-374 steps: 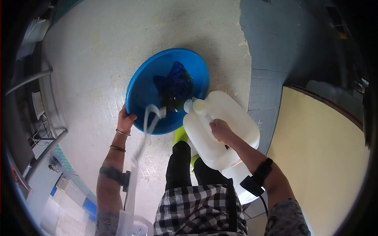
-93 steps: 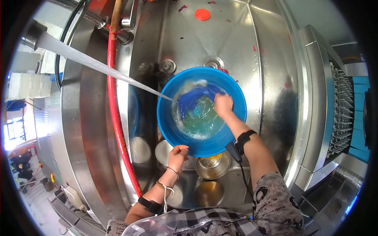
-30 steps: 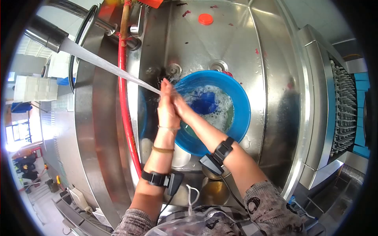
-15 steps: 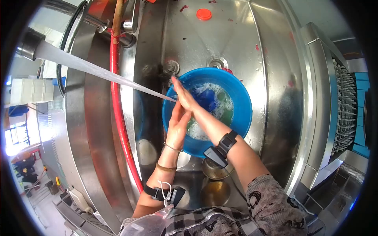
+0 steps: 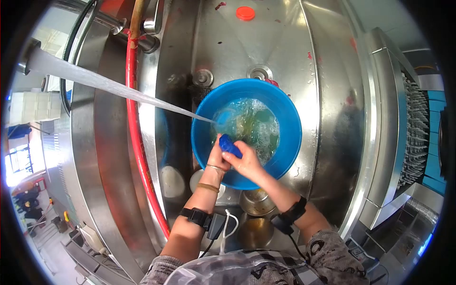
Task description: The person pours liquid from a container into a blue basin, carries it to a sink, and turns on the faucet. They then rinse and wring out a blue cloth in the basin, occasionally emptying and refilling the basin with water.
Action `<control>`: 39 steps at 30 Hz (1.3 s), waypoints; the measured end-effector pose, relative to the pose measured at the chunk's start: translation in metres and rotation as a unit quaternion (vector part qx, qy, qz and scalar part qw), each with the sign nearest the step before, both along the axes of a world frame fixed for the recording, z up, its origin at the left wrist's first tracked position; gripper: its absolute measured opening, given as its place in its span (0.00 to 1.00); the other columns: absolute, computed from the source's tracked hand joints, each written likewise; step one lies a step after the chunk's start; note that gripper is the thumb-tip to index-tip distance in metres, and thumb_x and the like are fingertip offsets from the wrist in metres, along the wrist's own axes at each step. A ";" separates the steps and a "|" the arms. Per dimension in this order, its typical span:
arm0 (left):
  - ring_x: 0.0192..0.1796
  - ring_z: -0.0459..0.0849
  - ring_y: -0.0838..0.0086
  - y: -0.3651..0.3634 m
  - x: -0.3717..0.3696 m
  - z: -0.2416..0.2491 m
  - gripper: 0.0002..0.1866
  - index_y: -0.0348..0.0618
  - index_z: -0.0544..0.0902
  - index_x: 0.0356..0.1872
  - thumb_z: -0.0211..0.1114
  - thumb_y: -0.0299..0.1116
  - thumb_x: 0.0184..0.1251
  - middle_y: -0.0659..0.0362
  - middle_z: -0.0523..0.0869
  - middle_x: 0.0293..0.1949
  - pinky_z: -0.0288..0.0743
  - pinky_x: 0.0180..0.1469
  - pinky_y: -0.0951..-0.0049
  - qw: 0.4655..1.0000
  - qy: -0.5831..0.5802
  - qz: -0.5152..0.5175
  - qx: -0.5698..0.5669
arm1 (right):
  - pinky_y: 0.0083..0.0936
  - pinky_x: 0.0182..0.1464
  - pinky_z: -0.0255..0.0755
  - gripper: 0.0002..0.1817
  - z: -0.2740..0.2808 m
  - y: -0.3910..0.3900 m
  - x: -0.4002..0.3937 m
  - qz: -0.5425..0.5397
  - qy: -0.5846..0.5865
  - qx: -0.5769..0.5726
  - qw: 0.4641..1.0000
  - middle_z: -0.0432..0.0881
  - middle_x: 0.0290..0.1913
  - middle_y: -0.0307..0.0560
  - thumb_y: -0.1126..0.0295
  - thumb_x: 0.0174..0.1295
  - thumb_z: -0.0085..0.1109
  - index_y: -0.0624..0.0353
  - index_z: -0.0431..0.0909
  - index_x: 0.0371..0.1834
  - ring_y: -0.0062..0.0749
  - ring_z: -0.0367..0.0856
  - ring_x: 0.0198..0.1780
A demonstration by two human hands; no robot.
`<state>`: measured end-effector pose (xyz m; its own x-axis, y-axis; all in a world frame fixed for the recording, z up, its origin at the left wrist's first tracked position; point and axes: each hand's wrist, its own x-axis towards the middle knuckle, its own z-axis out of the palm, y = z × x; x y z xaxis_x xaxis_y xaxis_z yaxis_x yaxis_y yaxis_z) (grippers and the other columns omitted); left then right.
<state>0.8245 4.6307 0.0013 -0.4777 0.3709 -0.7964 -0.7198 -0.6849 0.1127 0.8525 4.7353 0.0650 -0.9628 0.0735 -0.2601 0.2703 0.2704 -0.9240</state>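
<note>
A wet blue cloth, bunched up, is between my two hands over the near left part of the blue basin. My left hand is closed around its left side. From the right, my right hand grips its lower end with curled fingers. Sudsy, greenish water lies in the basin, and several green shapes show dimly below the surface. A stream of water comes from a pipe at the left and lands inside the basin.
The basin stands in a stainless steel sink. An orange lid lies at the far end. A red hose runs along the left. Metal bowls sit close to me. At right is a machine with rows of bristles.
My hands were pressed together by the water stream, with the blue cloth in the basin. Now the cloth is lifted and gripped between both hands, nearer to me.
</note>
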 end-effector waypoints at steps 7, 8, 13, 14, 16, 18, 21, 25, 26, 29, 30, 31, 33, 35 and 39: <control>0.39 0.76 0.73 0.023 0.002 0.067 0.14 0.34 0.71 0.46 0.44 0.23 0.59 0.56 0.77 0.38 0.71 0.42 0.76 0.988 0.123 -0.011 -0.089 | 0.40 0.31 0.66 0.18 -0.025 0.012 -0.029 -0.123 -0.020 0.072 0.990 0.74 0.24 0.58 0.56 0.52 0.52 0.63 0.72 0.27 0.53 0.73 0.29; 0.38 0.75 0.74 0.021 0.002 0.072 0.16 0.34 0.70 0.48 0.45 0.21 0.58 0.57 0.77 0.38 0.70 0.41 0.78 0.980 0.132 -0.032 -0.146 | 0.39 0.32 0.66 0.18 -0.032 0.019 -0.036 -0.102 0.015 0.126 0.987 0.74 0.25 0.58 0.56 0.52 0.52 0.63 0.72 0.27 0.53 0.73 0.30; 0.40 0.71 0.78 -0.001 0.002 0.074 0.19 0.32 0.69 0.49 0.54 0.20 0.52 0.59 0.74 0.40 0.65 0.41 0.80 0.929 0.103 -0.027 -0.355 | 0.38 0.49 0.56 0.13 -0.082 0.054 -0.022 -0.020 0.017 0.391 0.920 0.70 0.46 0.42 0.59 0.47 0.57 0.54 0.77 0.31 0.38 0.63 0.50; 0.40 0.71 0.78 -0.004 0.006 0.072 0.19 0.32 0.69 0.49 0.54 0.20 0.52 0.59 0.74 0.40 0.65 0.41 0.80 0.929 0.102 -0.027 -0.355 | 0.38 0.49 0.56 0.13 -0.091 0.056 -0.011 -0.020 0.016 0.390 0.920 0.70 0.46 0.42 0.59 0.47 0.57 0.54 0.77 0.31 0.38 0.63 0.50; 0.35 0.72 0.79 -0.009 0.015 0.061 0.19 0.41 0.69 0.48 0.54 0.22 0.52 0.60 0.73 0.40 0.64 0.39 0.82 0.899 0.073 -0.072 -0.427 | 0.36 0.50 0.55 0.13 -0.109 0.058 0.008 0.137 -0.151 0.380 0.902 0.66 0.49 0.40 0.59 0.44 0.60 0.52 0.79 0.31 0.37 0.59 0.54; 0.37 0.71 0.77 -0.024 0.022 0.033 0.18 0.39 0.71 0.45 0.56 0.23 0.50 0.58 0.72 0.40 0.65 0.41 0.79 0.846 0.144 -0.060 -0.510 | 0.36 0.51 0.55 0.13 -0.101 0.058 0.012 0.105 -0.139 0.357 0.918 0.67 0.49 0.40 0.58 0.43 0.60 0.52 0.80 0.30 0.37 0.58 0.54; 0.36 0.70 0.73 -0.041 0.011 0.025 0.18 0.40 0.73 0.43 0.59 0.24 0.46 0.57 0.70 0.37 0.66 0.41 0.75 0.770 0.216 -0.025 -0.600 | 0.37 0.52 0.54 0.12 -0.073 0.069 0.013 0.056 -0.099 0.318 0.941 0.67 0.49 0.40 0.58 0.42 0.61 0.53 0.80 0.27 0.37 0.58 0.55; 0.38 0.72 0.74 -0.039 -0.009 0.043 0.16 0.38 0.72 0.42 0.59 0.24 0.48 0.56 0.73 0.39 0.67 0.42 0.76 0.764 0.267 0.001 -0.588 | 0.36 0.49 0.59 0.14 -0.055 0.096 0.029 -0.018 -0.049 0.345 0.937 0.69 0.47 0.46 0.59 0.42 0.61 0.57 0.79 0.26 0.41 0.63 0.51; 0.39 0.72 0.74 -0.036 -0.011 0.047 0.16 0.38 0.72 0.42 0.59 0.24 0.49 0.56 0.74 0.39 0.67 0.43 0.76 0.793 0.240 -0.008 -0.560 | 0.35 0.48 0.61 0.15 -0.057 0.101 0.036 -0.046 -0.051 0.346 0.936 0.70 0.45 0.48 0.59 0.42 0.61 0.60 0.79 0.26 0.43 0.66 0.49; 0.41 0.73 0.74 -0.035 -0.013 0.051 0.15 0.37 0.72 0.42 0.58 0.24 0.51 0.57 0.75 0.38 0.67 0.44 0.77 0.822 0.209 -0.021 -0.529 | 0.32 0.46 0.65 0.17 -0.064 0.105 0.053 -0.108 -0.091 0.265 0.954 0.72 0.43 0.53 0.60 0.42 0.61 0.65 0.77 0.26 0.46 0.71 0.44; 0.41 0.73 0.74 -0.037 -0.014 0.051 0.15 0.36 0.72 0.42 0.57 0.24 0.52 0.57 0.76 0.38 0.66 0.45 0.77 0.823 0.200 -0.023 -0.530 | 0.31 0.46 0.65 0.18 -0.065 0.103 0.058 -0.104 -0.084 0.257 0.957 0.74 0.41 0.55 0.61 0.42 0.62 0.68 0.76 0.25 0.46 0.72 0.42; 0.41 0.73 0.74 -0.034 -0.020 0.070 0.15 0.36 0.72 0.42 0.57 0.24 0.52 0.57 0.76 0.38 0.66 0.45 0.77 0.822 0.204 -0.017 -0.531 | 0.31 0.46 0.65 0.18 -0.067 0.103 0.061 -0.103 -0.077 0.256 0.958 0.74 0.41 0.55 0.61 0.42 0.62 0.68 0.76 0.25 0.46 0.72 0.42; 0.42 0.73 0.75 -0.031 -0.032 0.115 0.14 0.36 0.72 0.43 0.55 0.24 0.53 0.57 0.76 0.38 0.66 0.46 0.78 0.808 0.303 0.030 -0.504 | 0.31 0.47 0.65 0.17 -0.068 0.101 0.070 -0.066 -0.073 0.230 0.968 0.74 0.41 0.55 0.61 0.41 0.62 0.68 0.75 0.24 0.46 0.72 0.43; 0.42 0.73 0.76 -0.040 -0.050 0.158 0.13 0.35 0.72 0.43 0.52 0.24 0.55 0.58 0.76 0.38 0.66 0.47 0.78 0.774 0.375 0.044 -0.509 | 0.32 0.47 0.65 0.18 -0.059 0.098 0.071 -0.071 -0.078 0.206 0.973 0.74 0.41 0.56 0.61 0.41 0.63 0.68 0.75 0.24 0.46 0.72 0.43; 0.37 0.73 0.80 -0.068 -0.120 0.237 0.11 0.33 0.74 0.41 0.49 0.25 0.58 0.60 0.77 0.35 0.66 0.41 0.82 0.695 0.507 0.038 -0.508 | 0.32 0.47 0.65 0.19 -0.050 0.092 0.074 -0.026 -0.106 0.237 0.965 0.74 0.41 0.56 0.60 0.39 0.63 0.67 0.76 0.24 0.46 0.72 0.43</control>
